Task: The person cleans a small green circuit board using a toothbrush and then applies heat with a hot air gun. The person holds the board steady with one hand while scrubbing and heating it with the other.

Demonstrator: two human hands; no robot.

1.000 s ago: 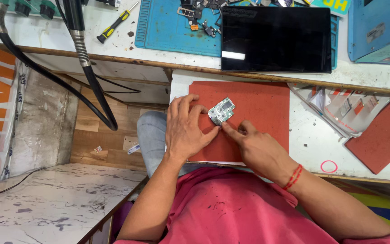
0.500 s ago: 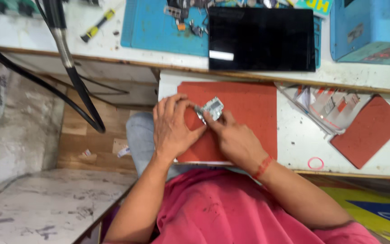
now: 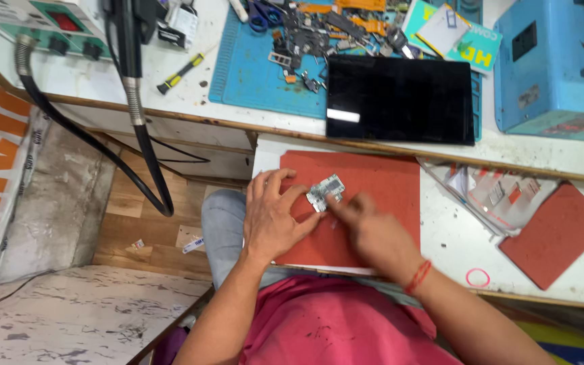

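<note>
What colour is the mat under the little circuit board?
The mat is brick red, seen clearly in the head view, under the silvery circuit board.

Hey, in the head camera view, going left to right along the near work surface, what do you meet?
Left hand → small circuit board → right hand → clear plastic packets → small red mat.

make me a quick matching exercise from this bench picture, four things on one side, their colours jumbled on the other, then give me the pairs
Things:
1. tablet
2. mat under the hands
3. ring on the white table
4. screwdriver handle

Colours:
A. pink
B. yellow and black
C. black
D. brick red

Pairs: 1-C, 2-D, 3-A, 4-B
</note>
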